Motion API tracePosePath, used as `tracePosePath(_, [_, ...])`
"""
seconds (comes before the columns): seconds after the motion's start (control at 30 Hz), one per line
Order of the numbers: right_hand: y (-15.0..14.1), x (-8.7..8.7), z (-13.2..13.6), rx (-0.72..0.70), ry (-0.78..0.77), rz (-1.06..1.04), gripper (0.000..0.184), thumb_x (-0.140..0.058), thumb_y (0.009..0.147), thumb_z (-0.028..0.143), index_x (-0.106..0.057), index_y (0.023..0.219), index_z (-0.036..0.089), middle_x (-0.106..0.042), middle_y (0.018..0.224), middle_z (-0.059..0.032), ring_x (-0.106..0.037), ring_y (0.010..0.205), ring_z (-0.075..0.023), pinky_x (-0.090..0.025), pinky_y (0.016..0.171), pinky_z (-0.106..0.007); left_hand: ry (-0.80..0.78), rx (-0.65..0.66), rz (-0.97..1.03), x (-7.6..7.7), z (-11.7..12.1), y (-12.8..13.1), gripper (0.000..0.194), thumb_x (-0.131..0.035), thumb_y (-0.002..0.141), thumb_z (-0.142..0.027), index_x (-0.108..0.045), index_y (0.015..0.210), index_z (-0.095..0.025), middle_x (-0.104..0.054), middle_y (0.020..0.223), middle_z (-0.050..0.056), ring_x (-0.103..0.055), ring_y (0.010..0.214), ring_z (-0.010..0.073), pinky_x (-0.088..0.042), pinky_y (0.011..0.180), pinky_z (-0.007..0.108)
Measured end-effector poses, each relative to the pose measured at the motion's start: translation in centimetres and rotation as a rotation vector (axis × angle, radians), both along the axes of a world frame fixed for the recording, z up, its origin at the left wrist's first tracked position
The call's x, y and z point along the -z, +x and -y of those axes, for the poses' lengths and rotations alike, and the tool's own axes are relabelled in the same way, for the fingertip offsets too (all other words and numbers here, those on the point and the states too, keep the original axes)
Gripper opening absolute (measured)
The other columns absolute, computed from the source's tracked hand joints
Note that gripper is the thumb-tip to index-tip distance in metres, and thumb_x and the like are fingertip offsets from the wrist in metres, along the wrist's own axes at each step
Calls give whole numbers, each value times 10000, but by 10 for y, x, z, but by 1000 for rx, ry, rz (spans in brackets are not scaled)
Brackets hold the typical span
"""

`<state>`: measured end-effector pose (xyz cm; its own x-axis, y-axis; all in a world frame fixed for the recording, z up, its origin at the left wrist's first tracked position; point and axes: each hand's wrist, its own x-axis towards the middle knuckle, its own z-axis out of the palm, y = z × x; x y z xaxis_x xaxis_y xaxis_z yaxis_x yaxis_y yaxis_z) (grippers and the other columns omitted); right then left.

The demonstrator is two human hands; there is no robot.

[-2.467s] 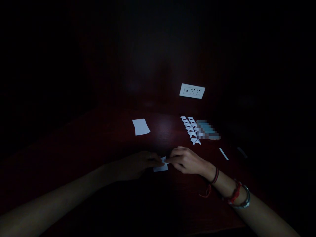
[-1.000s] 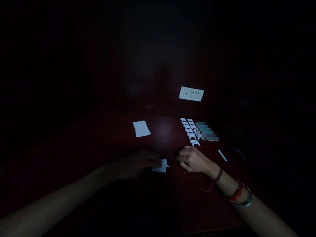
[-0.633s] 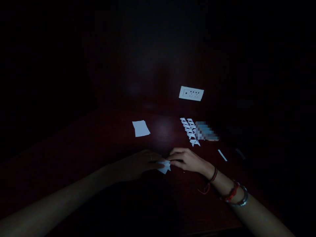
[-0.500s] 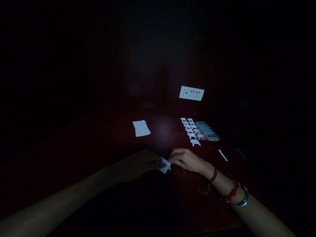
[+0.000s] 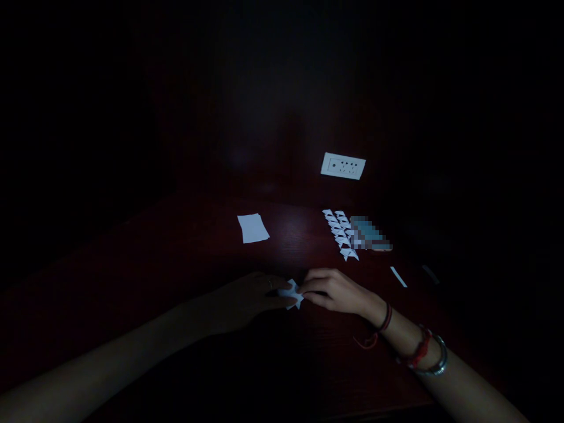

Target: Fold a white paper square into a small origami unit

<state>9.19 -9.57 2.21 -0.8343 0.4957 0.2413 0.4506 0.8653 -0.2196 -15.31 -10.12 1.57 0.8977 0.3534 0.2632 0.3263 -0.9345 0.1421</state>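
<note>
A small folded piece of white paper (image 5: 294, 291) with pointed corners lies at the front middle of the dark red table. My left hand (image 5: 253, 298), in shadow and wearing a ring, grips its left side between thumb and fingers. From the right, my right hand (image 5: 332, 291) pinches the paper's right edge with bent fingers. Parts of the paper are covered by the fingertips. Beyond my right hand stand several similar folded paper pieces (image 5: 342, 237) in two rows. Farther back on the left rests a small stack of plain white paper sheets (image 5: 252, 228).
A phone-like flat object (image 5: 370, 232), its face blurred by pixels, lies beside the folded rows. A thin white paper strip (image 5: 399, 277) and a dim strip (image 5: 430, 274) are to the right. A socket panel (image 5: 343, 166) is on the back wall. The surroundings are very dark.
My right fingers have come onto the right edge of the folded paper and sit slightly lower. The paper has turned a little under my left fingers. The other things stay in place.
</note>
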Motion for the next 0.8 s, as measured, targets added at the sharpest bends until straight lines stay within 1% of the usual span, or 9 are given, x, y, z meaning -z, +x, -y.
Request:
tracePosePath(0.13, [0,1,1,-44,-15,16,216,-418,829,195,-600,939,155,-550,860,-41,-520,750,-104,-416,678,-216,-41,37,-30,-5,-3,-2,655,-401,693,62,-333,1244,-287,-357,1294,10,-355,1149,192,-320,926,349])
tracePosePath(0.27, [-1,2,1,-34,9,43,233,-413,828,183,-586,981,164,-544,836,-36,-512,738,-104,-409,678,-220,-57,-7,-65,-9,-4,-2,698,-392,652,82,-327,1249,-272,-362,1291,8,-371,1133,194,-331,918,351])
tracePosePath(0.33, [-2,2,2,-35,24,54,244,-412,823,170,-575,1005,169,-538,819,-30,-504,722,-102,-406,672,-219,-60,-6,-57,-9,-4,-1,701,-388,645,86,-331,1247,-270,-362,1291,10,-367,1135,194,-333,916,351])
tracePosePath(0.47, [-5,-1,4,-48,62,87,240,-409,815,161,-579,985,161,-529,792,-27,-490,694,-101,-400,652,-215,-65,2,-76,-7,-5,-1,673,-390,670,80,-330,1248,-261,-355,1295,20,-346,1152,191,-324,923,351])
tracePosePath(0.63, [-7,-6,8,-71,138,129,205,-419,803,172,-610,875,156,-532,732,-22,-476,666,-109,-383,700,-245,-44,14,-97,-5,-9,0,625,-394,717,50,-320,1249,-270,-347,1300,13,-324,1171,187,-303,937,360])
tracePosePath(0.7, [-6,-6,8,-74,117,120,191,-431,793,166,-616,841,153,-540,722,-22,-483,665,-109,-382,705,-246,-35,12,-97,-5,-9,0,603,-396,730,39,-329,1243,-271,-344,1302,12,-320,1174,188,-298,939,359])
tracePosePath(0.8, [-3,-2,7,-55,48,60,187,-444,785,159,-616,857,153,-552,737,-21,-493,657,-103,-395,664,-227,-27,12,-87,-5,-8,0,570,-409,745,18,-346,1233,-269,-352,1297,14,-322,1173,190,-296,938,356])
